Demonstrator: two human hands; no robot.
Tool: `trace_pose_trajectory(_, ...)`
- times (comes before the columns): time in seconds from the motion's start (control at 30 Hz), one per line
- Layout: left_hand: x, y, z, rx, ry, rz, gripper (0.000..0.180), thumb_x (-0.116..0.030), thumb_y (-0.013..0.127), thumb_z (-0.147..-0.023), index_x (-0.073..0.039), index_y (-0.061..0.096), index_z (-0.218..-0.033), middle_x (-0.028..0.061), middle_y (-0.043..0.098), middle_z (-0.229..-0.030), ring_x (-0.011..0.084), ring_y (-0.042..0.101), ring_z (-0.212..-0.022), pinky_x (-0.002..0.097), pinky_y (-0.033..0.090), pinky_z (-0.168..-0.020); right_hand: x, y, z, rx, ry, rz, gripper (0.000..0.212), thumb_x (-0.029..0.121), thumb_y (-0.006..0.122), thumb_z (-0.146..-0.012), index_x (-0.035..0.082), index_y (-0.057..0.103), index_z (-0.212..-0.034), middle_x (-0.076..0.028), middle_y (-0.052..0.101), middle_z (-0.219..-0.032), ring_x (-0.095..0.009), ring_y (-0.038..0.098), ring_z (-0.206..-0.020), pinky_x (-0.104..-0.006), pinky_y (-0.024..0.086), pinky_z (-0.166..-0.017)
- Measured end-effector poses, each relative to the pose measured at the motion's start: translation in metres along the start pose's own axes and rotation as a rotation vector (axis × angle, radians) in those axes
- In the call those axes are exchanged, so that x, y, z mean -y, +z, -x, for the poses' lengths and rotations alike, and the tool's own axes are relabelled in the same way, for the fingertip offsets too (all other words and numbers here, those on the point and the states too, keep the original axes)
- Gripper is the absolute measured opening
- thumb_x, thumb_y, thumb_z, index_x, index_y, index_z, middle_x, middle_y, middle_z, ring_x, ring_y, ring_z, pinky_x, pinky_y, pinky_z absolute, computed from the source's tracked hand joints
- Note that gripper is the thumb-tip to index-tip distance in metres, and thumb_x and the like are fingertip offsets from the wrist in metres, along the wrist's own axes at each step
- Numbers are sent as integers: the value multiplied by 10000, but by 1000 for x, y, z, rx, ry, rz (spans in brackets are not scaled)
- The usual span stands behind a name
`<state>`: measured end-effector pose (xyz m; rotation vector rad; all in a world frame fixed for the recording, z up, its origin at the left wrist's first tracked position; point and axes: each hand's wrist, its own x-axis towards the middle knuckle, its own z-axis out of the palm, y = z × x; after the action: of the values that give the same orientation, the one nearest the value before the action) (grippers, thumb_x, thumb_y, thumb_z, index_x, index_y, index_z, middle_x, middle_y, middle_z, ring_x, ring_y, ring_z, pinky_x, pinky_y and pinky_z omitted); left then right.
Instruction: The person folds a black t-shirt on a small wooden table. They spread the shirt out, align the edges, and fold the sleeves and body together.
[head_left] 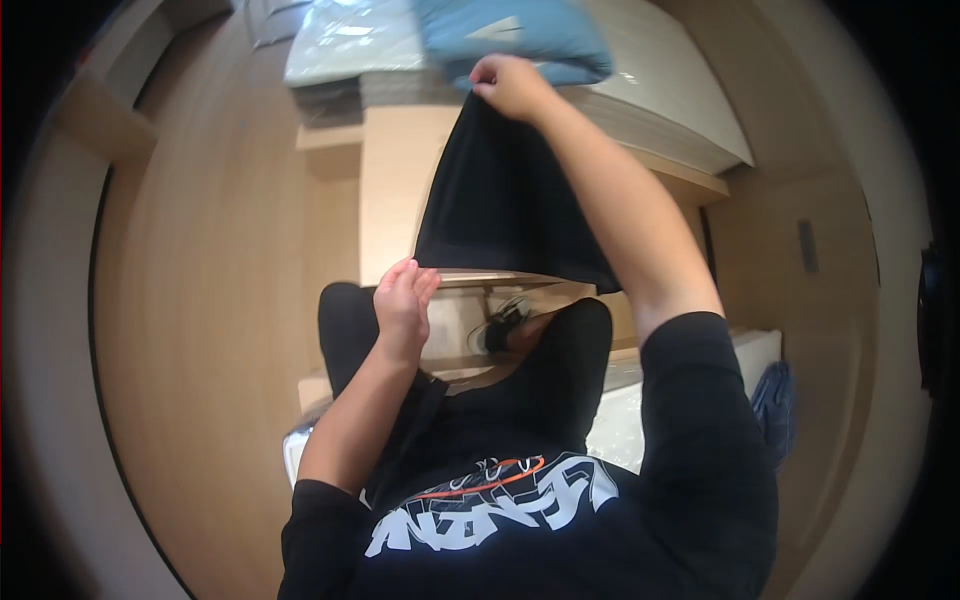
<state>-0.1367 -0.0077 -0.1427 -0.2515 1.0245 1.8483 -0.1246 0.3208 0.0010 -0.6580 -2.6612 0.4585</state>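
A piece of plain black cloth (505, 195), perhaps a garment, is stretched between my hands above a light wooden tabletop (395, 170). Its upper corner is pinched in my right hand (515, 88), which reaches far forward with fingers closed. At the near left corner, my left hand (403, 305) grips the edge between thumb and fingers. The cloth widens from the upper corner toward its near edge, and its right end passes under my right forearm. What kind of garment it is, I cannot tell.
A folded light-blue cloth item (520, 38) lies past the table on a plastic-wrapped mattress (660, 95). Beside me on the right is another wrapped white mattress (618, 425) with blue denim-like fabric (773, 405) at its edge. Wooden floor (210, 300) runs along the left.
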Motion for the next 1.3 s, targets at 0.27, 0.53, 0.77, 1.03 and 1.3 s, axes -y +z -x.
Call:
trace_pose_trajectory(0.27,-4,-120,-44,-340,-188,-179,168,-89,505,-982,30,530,-1097,146,638,-960,256,684,-836,346,596,-708,43,235,-7,206,93,-47,130,80,593,-808,49,690,-890,-193,677,-950,-371,633,-944,-431,514,-839)
trace_pose_trajectory(0.53,-32,-134,-53,-315,-322,-372,144,-87,490,-971,-7,530,-1084,125,645,-907,212,668,-731,325,553,-611,47,274,-13,306,133,-66,161,63,571,-814,43,672,-938,-191,643,-1010,-360,628,-944,-412,511,-859)
trace_pose_trajectory(0.77,-45,-124,-84,-203,172,-959,243,-121,707,-816,10,607,-996,54,632,-775,119,607,-700,266,498,-631,54,238,57,-18,11,-540,368,-49,660,-796,32,553,-1139,-142,542,-1128,-256,632,-965,-328,513,-877)
trace_pose_trajectory(1.03,-62,-70,-109,-216,298,-1316,294,-258,781,-765,8,714,-870,124,704,-805,233,673,-718,321,528,-692,76,215,160,120,-33,-249,167,120,716,-771,73,685,-929,-82,661,-1052,-296,608,-1025,-409,490,-888)
trace_pose_trajectory(1.3,-56,-102,-141,-236,6,-888,208,-161,807,-732,-10,717,-844,52,668,-706,131,601,-626,279,492,-601,86,226,161,83,-1,-196,150,129,719,-764,112,689,-910,-45,657,-1017,-285,585,-1028,-418,468,-903)
